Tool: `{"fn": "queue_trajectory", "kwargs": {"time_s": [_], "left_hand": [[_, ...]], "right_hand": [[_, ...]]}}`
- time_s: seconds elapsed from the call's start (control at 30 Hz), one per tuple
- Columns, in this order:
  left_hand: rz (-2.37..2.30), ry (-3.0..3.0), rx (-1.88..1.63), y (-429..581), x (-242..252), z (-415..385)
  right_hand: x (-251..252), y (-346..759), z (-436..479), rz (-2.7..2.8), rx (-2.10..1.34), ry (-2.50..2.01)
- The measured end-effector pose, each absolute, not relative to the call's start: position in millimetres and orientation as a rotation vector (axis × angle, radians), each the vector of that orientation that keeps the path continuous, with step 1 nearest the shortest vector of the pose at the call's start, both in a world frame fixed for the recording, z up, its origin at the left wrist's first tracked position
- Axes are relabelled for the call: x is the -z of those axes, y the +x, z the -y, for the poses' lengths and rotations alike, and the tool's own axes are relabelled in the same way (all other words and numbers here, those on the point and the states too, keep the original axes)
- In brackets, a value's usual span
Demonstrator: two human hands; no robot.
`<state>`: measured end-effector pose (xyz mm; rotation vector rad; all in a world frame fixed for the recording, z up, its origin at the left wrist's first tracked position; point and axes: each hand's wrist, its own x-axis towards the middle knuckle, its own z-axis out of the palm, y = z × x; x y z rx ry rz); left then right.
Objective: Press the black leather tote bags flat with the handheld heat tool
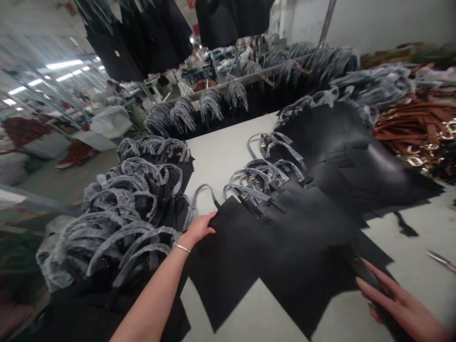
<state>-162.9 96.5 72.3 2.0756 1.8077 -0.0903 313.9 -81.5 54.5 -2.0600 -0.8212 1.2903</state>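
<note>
My left hand (199,229), with a bracelet at the wrist, grips the upper left edge of a black leather-like bag panel (231,256), close to its plastic-wrapped handle (204,190). That panel lies flat on the table, partly over a stack of similar black bag panels (306,232) with wrapped handles and gold-coloured fittings. In my right hand (399,299) is a dark long-handled tool (361,268), its fingers wrapped round the handle. The tool's far end is over the right part of the stack; its shape blurs into the black material, so its exact kind is unclear.
Black pieces with wrapped handles (117,213) are heaped along the left. Another black panel pile (356,156) lies back right, beside brown straps (409,123) with gold buckles. A pointed metal tool (441,260) rests at the right. Black pieces (142,38) hang above the table (213,156).
</note>
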Motion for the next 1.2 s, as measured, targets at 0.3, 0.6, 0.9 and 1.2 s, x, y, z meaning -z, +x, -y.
{"fn": "queue_trajectory", "kwargs": {"time_s": [0.3,0.6,0.9,1.2], "left_hand": [[-1.864,2.288,-0.157,-33,-28,-106],[-1.74,2.374,-0.298,47,16,-79],[-1.538,2.444,-0.3,60,20,-23],[-1.524,2.463,-0.238,66,16,-20]], "right_hand": [[-65,297,74,0.899,-1.462,-2.0],[-65,302,68,0.928,-1.317,-1.984],[-70,314,13,0.942,-1.538,-1.884],[-66,312,-37,0.862,-1.634,-1.809]]}}
